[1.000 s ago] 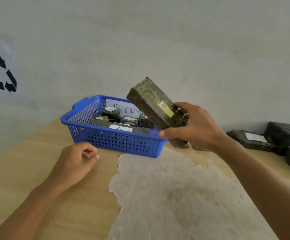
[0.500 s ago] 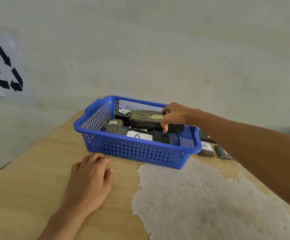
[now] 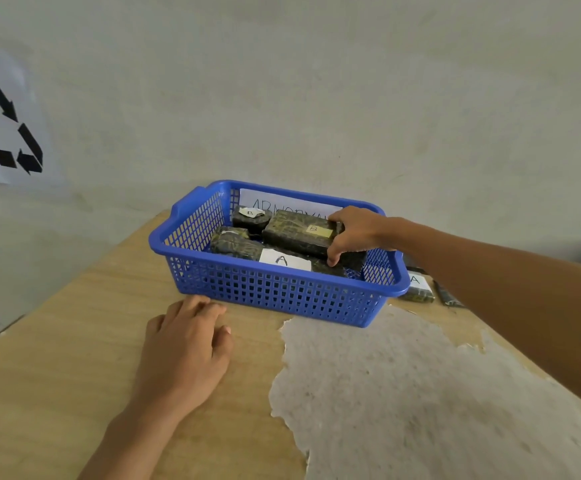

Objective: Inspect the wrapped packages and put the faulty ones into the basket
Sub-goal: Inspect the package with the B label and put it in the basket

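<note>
A blue plastic basket (image 3: 275, 294) stands on the wooden table near the wall. Inside it, my right hand (image 3: 355, 233) grips one end of a dark wrapped package with a yellow "B" label (image 3: 296, 233), lying on top of the others. Below it lies a long package with a white "A" label (image 3: 237, 245), and a small one marked "B" (image 3: 249, 218) sits at the back. My left hand (image 3: 185, 351) rests flat on the table in front of the basket, fingers straight, holding nothing.
A white sheet with handwriting (image 3: 265, 202) leans inside the basket's back wall. Right of the basket lie a package labelled "A" (image 3: 417, 289) and a thin dark one (image 3: 446, 296). The table veneer is peeled away (image 3: 386, 393) at the front right. A recycling sign (image 3: 5, 123) hangs on the wall.
My right hand carried the "B" package from above the table down into the basket. My left hand uncurled and now lies flat. The view shifted left, closer to the basket.
</note>
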